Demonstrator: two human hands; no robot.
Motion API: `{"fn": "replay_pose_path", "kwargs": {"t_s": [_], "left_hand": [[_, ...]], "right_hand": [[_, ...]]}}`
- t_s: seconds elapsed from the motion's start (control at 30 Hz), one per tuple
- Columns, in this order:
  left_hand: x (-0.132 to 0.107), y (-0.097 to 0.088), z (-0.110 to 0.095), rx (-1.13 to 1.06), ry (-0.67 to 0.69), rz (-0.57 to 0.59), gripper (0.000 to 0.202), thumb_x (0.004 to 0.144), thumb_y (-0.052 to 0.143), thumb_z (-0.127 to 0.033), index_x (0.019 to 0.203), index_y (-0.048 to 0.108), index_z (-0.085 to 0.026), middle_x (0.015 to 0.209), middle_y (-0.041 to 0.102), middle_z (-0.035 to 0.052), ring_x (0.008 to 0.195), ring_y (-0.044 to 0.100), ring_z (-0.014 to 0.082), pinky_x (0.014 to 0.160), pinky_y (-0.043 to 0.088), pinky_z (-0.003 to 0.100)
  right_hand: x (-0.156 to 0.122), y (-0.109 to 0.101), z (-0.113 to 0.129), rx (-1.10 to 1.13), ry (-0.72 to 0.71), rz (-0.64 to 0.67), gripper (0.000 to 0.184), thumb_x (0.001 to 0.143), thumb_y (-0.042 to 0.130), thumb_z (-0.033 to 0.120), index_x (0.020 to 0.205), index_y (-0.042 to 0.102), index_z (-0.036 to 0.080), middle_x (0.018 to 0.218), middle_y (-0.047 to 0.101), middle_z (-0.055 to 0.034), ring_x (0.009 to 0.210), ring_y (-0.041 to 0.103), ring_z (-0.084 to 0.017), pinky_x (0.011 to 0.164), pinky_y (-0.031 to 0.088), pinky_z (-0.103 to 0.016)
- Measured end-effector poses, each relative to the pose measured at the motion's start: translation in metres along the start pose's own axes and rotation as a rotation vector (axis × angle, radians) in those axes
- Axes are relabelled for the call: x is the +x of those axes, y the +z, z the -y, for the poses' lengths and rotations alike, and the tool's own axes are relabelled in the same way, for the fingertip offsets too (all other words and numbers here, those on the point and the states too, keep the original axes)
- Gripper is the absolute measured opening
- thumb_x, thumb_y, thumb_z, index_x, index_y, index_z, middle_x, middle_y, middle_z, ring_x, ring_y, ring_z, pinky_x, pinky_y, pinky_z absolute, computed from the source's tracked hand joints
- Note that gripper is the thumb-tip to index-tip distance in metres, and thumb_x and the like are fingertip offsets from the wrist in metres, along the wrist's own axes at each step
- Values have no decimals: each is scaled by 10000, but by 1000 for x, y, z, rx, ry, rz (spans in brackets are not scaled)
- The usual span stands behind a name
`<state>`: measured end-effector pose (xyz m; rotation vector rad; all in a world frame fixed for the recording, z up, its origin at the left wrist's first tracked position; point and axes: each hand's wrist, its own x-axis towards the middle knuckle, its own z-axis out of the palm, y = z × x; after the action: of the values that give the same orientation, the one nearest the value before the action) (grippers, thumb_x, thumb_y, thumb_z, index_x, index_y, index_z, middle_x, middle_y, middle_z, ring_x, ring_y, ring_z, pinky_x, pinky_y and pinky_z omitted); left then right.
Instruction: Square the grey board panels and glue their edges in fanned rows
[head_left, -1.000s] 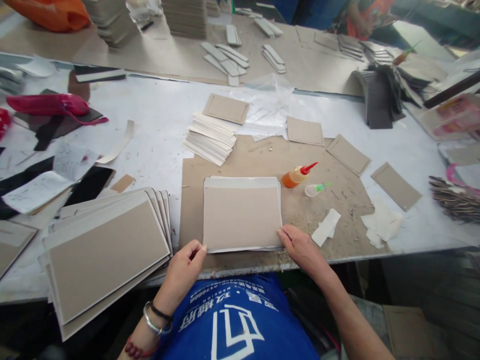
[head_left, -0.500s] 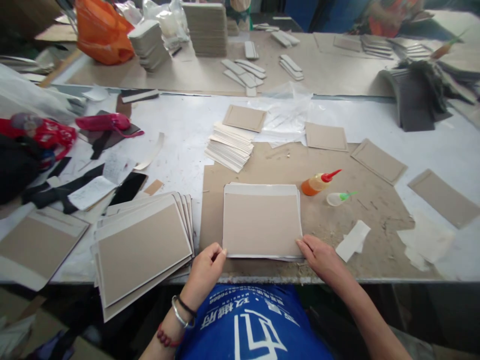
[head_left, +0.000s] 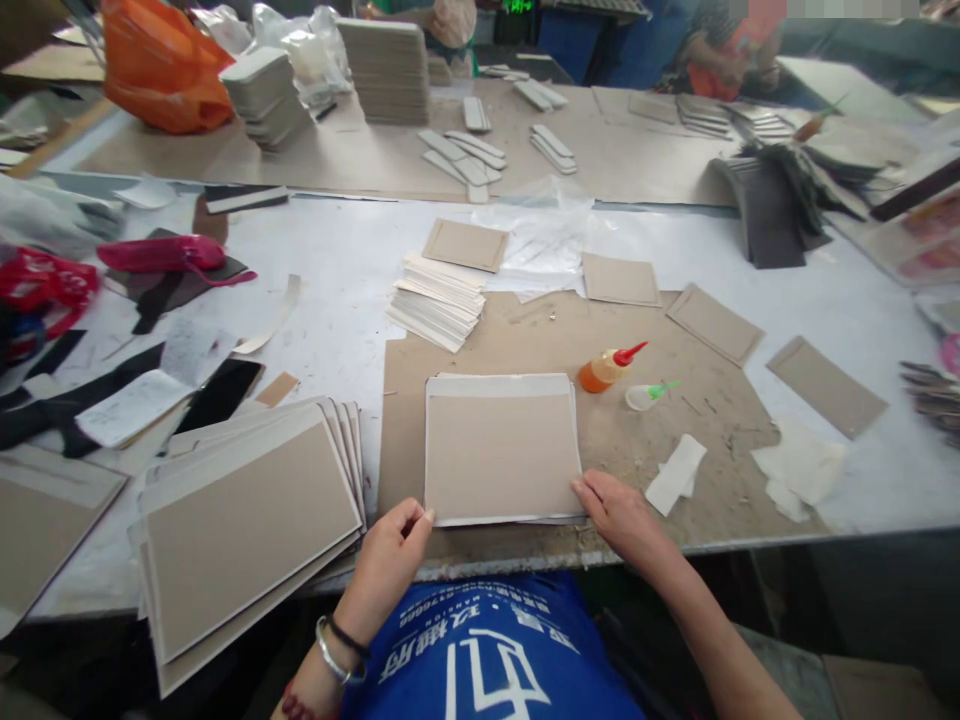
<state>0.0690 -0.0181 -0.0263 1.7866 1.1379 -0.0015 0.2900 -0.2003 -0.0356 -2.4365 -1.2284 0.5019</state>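
Observation:
A small stack of grey cardboard panels with white borders (head_left: 501, 450) lies on a brown cardboard mat (head_left: 652, 440) at the near table edge. My left hand (head_left: 386, 560) pinches the stack's near left corner with curled fingers. My right hand (head_left: 622, 515) presses fingertips on the near right corner, fingers bent together. An orange glue bottle with a red tip (head_left: 606, 368) and a small clear bottle with a green tip (head_left: 646, 395) lie just beyond the stack to the right.
A fanned pile of larger bordered panels (head_left: 244, 520) overhangs the table edge at left. A stack of white sheets (head_left: 435, 298) and loose grey cards (head_left: 714, 322) lie beyond. Black and red scraps (head_left: 161, 255) clutter the far left. Other people work across the far table.
Only the camera view shifted; my hands stay at the stack's two near corners and the stack has not moved.

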Motion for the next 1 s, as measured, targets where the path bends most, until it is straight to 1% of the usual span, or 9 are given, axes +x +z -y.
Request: {"fn": "replay_pose_path", "kwargs": {"t_s": [0.13,0.27,0.43,0.53,0.67,0.8,0.93,1.0], "left_hand": [[0,-1,0,22,-3,21,402,695,390,-568,523,353,-207,491,331,-47,514,354,124,511,285,242],[0,-1,0,36,-13,35,410,694,382,-581,525,350,-208,491,325,-48,515,349,125,519,283,248],[2,2,3,40,-22,26,404,691,382,-580,532,347,-209,497,327,-49,522,345,126,527,280,253],[2,3,5,35,-22,21,388,695,381,-561,539,362,-207,501,336,-49,525,351,125,532,282,255],[2,2,8,7,-35,28,377,697,399,-549,550,382,-203,499,365,-48,520,369,123,531,289,255],[4,1,12,-82,-95,60,382,688,439,-562,572,403,-200,471,408,-51,475,389,112,498,303,243],[5,-1,12,-247,-166,69,382,630,535,-558,612,419,-195,462,454,-55,451,430,105,469,340,225],[5,-2,9,-324,-181,58,381,605,579,-536,624,424,-189,472,468,-57,455,447,98,462,357,215]], "right_hand": [[-1,0,2,-41,17,7,295,876,278,322,641,428,225,655,560,-37,640,540,-173,610,387,-277],[-1,1,4,-60,39,29,279,877,296,295,651,441,218,669,564,-40,665,546,-174,628,388,-273],[1,1,4,-104,79,96,251,872,326,262,671,464,204,715,590,-54,703,560,-179,648,383,-268],[1,0,5,-123,94,118,244,871,336,260,668,459,203,718,592,-55,702,561,-178,644,377,-265],[1,-2,6,-112,84,104,254,869,333,279,641,425,212,674,571,-38,651,547,-167,606,368,-258],[1,-3,6,-99,58,79,260,858,329,297,620,403,221,637,557,-29,620,541,-164,580,366,-255],[2,0,3,-85,39,81,269,856,304,309,625,412,221,660,575,-46,647,556,-174,609,385,-264],[2,1,1,-84,37,84,270,855,296,316,637,423,220,681,588,-57,669,565,-183,626,395,-272]]}}
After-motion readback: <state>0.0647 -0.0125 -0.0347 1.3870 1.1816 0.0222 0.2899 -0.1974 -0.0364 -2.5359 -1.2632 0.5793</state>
